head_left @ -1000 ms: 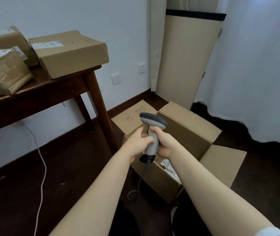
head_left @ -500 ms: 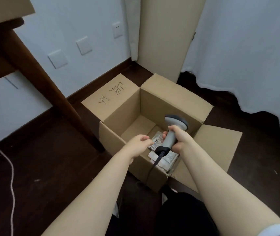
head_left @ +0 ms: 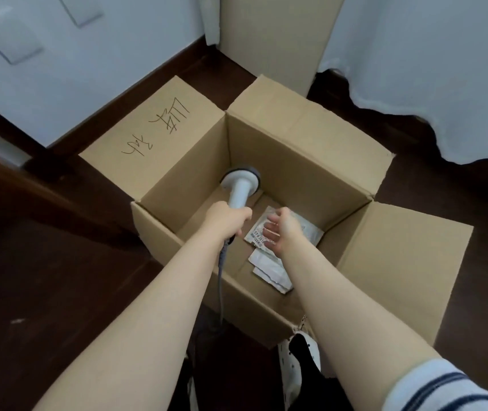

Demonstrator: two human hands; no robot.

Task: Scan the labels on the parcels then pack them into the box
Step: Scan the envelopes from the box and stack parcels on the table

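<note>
An open cardboard box [head_left: 305, 149] stands on the dark floor with its flaps spread out. My left hand [head_left: 228, 218] grips the handle of a grey barcode scanner [head_left: 240, 182], whose head points down into the box. Its cable [head_left: 221, 280] runs back along my left forearm. My right hand [head_left: 282, 228] hovers open over the box with its fingers relaxed, holding nothing. Under it, on the box floor, lie flat white parcels [head_left: 269, 262] with a printed label [head_left: 256, 235] showing.
The far left flap [head_left: 154, 137] carries handwritten marks. A dark wooden table leg [head_left: 29, 185] slants at the left. A beige panel [head_left: 278, 37] leans in the corner beside a white curtain [head_left: 429, 69]. Wall switch plates [head_left: 8, 37] sit upper left.
The scanner passed from my right hand to my left hand and now points down into the box. My right hand let go and opened. The view tilted down over the box.
</note>
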